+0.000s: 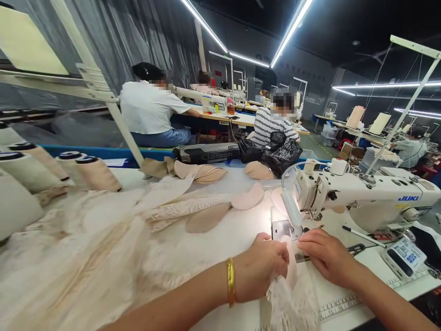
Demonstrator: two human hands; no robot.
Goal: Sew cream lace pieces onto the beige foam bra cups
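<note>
My left hand (pixel 263 266), with a gold bangle on the wrist, is closed on a pale pink pad (pixel 291 264) with white lace (pixel 291 305) hanging below it. The pad's far end lies close to the needle area of a white JUKI sewing machine (pixel 365 197), whose lamp lights the metal plate (pixel 280 228). On the other side of the pad, my right hand (pixel 327 255) rests low with its fingers stretched toward the presser foot. Whether its fingertips touch the pad is hard to see.
Sheer lace fabric (pixel 86 257) covers the table's left side. Stacked pads (pixel 212 174) and loose pads (pixel 248 197) lie behind. Thread cones (pixel 98 172) stand far left. A pen (pixel 363 236), small scissors (pixel 356 248) and a white box (pixel 406 257) lie right. Co-workers sit beyond.
</note>
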